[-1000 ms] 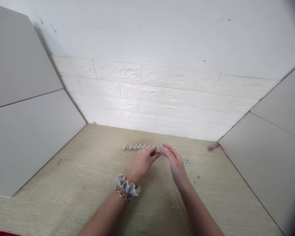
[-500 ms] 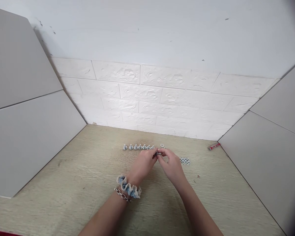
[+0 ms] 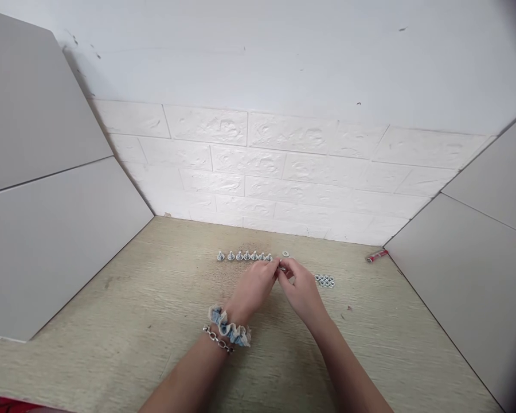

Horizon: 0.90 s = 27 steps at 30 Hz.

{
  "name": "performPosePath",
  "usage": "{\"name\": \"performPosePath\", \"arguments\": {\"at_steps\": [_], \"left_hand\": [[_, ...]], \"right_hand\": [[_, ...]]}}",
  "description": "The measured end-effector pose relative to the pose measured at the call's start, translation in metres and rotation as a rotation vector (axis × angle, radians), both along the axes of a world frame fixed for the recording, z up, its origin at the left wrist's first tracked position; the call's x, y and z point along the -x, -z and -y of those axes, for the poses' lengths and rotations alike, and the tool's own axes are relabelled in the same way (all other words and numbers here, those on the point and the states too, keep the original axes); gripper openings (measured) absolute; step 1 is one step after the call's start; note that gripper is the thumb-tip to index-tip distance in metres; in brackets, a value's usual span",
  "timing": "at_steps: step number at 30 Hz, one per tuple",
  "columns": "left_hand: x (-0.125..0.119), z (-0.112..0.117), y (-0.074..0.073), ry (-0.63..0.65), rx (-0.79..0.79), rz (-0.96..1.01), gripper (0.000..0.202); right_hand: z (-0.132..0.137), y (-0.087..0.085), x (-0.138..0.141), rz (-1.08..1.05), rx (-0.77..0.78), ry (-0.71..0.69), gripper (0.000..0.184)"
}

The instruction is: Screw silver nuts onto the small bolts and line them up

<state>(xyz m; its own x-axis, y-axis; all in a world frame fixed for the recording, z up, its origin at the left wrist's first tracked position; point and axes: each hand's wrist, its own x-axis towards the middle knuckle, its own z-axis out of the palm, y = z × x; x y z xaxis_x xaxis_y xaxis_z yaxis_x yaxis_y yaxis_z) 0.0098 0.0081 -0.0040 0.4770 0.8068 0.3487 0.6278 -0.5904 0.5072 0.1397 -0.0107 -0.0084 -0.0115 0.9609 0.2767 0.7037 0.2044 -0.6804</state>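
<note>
Pinching a slim silver metal bolt [image 3: 282, 268], mostly hidden, between left hand [image 3: 254, 288] and right hand [image 3: 301, 291], right of the upright silver metal bolts [image 3: 247, 256], we judge it light, rigid, perhaps slick, best gripped by its head.

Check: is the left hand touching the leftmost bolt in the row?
Apart. The head view plainly shows tabletop between the left hand and the leftmost bolt.
</note>
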Motion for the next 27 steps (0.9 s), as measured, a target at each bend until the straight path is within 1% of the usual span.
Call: {"name": "performPosePath", "arguments": {"at_steps": [3,4,7,9,11,14,15,18,20,22,25,27], "left_hand": [[0.0,0.0,0.0,-0.022,0.013,0.013,0.029],[0.0,0.0,-0.001,-0.02,0.027,0.035,0.029],[0.001,0.001,-0.006,-0.001,0.066,0.087,0.025],[0.001,0.001,-0.008,0.018,0.074,0.094,0.025],[0.001,0.001,-0.008,0.024,0.068,0.084,0.025],[0.002,-0.001,-0.006,0.004,0.051,0.069,0.026],[0.002,-0.002,-0.005,-0.007,0.051,0.064,0.026],[0.002,-0.004,-0.004,0.002,0.064,0.064,0.021],[0.002,-0.005,-0.002,0.031,0.061,0.068,0.021],[0.001,-0.004,-0.001,0.032,0.045,0.056,0.023],[0.001,-0.005,0.002,-0.011,0.037,0.03,0.028],[0.0,-0.005,0.002,-0.019,0.046,0.031,0.028]], "right_hand": [[0.001,0.0,-0.001,0.12,0.006,0.066,0.034],[0.001,0.0,-0.001,0.121,0.001,0.078,0.033],[0.0,-0.001,-0.001,0.028,-0.032,0.052,0.021],[-0.001,-0.001,-0.001,-0.02,-0.052,0.01,0.019],[-0.001,-0.001,-0.001,-0.015,-0.044,-0.017,0.019],[0.0,-0.001,-0.002,0.066,-0.011,0.033,0.031],[0.0,-0.001,-0.002,0.076,-0.007,0.055,0.033],[0.0,-0.001,-0.001,0.023,-0.021,0.046,0.023],[-0.001,0.0,-0.001,-0.014,-0.038,0.0,0.021],[-0.001,0.001,0.0,-0.007,-0.042,-0.025,0.019],[0.0,0.002,0.0,0.076,-0.018,0.039,0.03],[0.001,0.001,0.0,0.086,0.012,0.08,0.031]]}}
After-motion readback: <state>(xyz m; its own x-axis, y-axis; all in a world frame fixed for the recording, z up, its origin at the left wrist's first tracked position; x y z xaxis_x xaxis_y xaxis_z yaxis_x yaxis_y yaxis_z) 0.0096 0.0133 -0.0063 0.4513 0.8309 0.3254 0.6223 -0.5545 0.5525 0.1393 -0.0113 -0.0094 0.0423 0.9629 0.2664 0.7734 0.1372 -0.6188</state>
